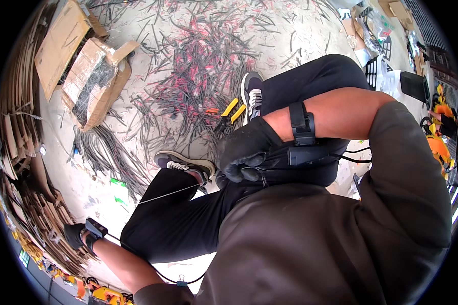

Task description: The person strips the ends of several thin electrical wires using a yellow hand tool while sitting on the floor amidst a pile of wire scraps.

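My right hand, in a black glove, is held over my lap with its fingers curled. Fine wire strands stick out at its fingertips. Just beyond it, pliers with yellow handles lie on the floor beside my shoe, their jaws partly hidden. Far out at the lower left, my gloved left hand is next to stacked flattened cardboard; its fingers are too small to make out. A thin pale wire runs straight across my left leg, between the two hands; neither end is clear.
Grey and red cable scraps cover the floor ahead. A torn carton holds tangled fine wire. Long grey cables lie in a bundle before it. A black cord with a binder clip hangs near my left arm.
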A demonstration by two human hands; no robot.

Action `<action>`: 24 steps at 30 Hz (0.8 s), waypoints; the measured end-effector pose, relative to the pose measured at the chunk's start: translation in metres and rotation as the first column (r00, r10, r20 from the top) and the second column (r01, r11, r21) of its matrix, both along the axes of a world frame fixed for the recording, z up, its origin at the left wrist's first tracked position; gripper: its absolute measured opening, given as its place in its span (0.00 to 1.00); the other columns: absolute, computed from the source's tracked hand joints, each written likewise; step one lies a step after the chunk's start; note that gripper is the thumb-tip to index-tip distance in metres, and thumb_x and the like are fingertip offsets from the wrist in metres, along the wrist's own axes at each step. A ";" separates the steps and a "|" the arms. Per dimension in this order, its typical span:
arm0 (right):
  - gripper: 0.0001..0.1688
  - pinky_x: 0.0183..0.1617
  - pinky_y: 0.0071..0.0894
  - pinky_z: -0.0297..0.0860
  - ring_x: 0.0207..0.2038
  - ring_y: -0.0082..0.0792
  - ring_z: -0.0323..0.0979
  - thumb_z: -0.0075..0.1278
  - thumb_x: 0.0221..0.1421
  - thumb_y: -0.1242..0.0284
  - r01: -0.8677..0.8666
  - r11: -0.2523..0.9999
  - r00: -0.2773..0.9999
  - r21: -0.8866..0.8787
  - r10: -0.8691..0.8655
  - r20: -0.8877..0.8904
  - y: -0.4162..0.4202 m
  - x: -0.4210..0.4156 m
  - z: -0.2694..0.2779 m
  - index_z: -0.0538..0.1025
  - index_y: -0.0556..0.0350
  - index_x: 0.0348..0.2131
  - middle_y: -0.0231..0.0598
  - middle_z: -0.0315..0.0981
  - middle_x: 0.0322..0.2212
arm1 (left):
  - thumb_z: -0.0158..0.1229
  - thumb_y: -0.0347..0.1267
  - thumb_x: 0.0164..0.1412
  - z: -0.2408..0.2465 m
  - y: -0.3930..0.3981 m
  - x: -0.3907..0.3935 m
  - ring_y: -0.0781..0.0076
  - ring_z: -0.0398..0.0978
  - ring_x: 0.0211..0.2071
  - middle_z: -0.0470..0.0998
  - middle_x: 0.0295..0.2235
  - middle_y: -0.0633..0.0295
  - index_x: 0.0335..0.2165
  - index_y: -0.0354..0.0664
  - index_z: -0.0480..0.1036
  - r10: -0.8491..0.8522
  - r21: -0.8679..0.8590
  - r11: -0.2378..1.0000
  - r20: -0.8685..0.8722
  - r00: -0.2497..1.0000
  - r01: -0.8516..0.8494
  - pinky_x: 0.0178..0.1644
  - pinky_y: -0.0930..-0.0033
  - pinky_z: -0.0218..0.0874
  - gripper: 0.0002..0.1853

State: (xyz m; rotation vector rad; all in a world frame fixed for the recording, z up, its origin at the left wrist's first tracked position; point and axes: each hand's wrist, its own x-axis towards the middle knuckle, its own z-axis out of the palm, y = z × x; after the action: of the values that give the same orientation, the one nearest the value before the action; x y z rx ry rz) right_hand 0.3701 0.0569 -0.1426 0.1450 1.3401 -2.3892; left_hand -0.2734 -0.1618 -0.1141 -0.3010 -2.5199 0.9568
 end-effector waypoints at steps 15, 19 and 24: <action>0.15 0.20 0.29 0.65 0.17 0.32 0.74 0.48 0.51 0.69 -0.075 0.995 0.959 -0.067 0.091 0.268 0.002 0.016 -0.014 0.77 0.64 0.21 0.43 0.74 0.18 | 0.54 0.39 0.58 0.014 -0.030 0.027 0.60 0.82 0.31 0.83 0.29 0.62 0.33 0.55 0.82 -0.047 -0.042 0.998 -0.062 0.997 0.045 0.25 0.57 0.69 0.11; 0.16 0.20 0.28 0.65 0.17 0.32 0.75 0.46 0.51 0.68 -0.130 0.991 0.937 -0.009 0.126 0.327 0.009 0.019 -0.008 0.76 0.62 0.21 0.42 0.74 0.18 | 0.57 0.37 0.55 0.012 -0.061 -0.008 0.59 0.83 0.32 0.84 0.30 0.62 0.32 0.55 0.83 0.069 -0.053 0.996 -0.014 0.998 -0.069 0.26 0.58 0.70 0.09; 0.16 0.21 0.29 0.65 0.18 0.30 0.75 0.45 0.53 0.67 -0.122 0.992 0.942 0.032 0.106 0.319 0.014 0.025 -0.015 0.76 0.62 0.21 0.41 0.74 0.17 | 0.60 0.36 0.53 0.017 -0.026 0.038 0.61 0.83 0.33 0.84 0.30 0.62 0.31 0.53 0.83 0.023 -0.009 1.000 -0.063 0.998 -0.023 0.27 0.59 0.72 0.07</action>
State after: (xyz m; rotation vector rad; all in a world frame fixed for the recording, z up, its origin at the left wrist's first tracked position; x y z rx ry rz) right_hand 0.3952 0.0712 -0.1575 0.4352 1.2221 -2.1258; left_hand -0.2354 -0.1881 -0.0972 -0.2418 -2.4677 0.9732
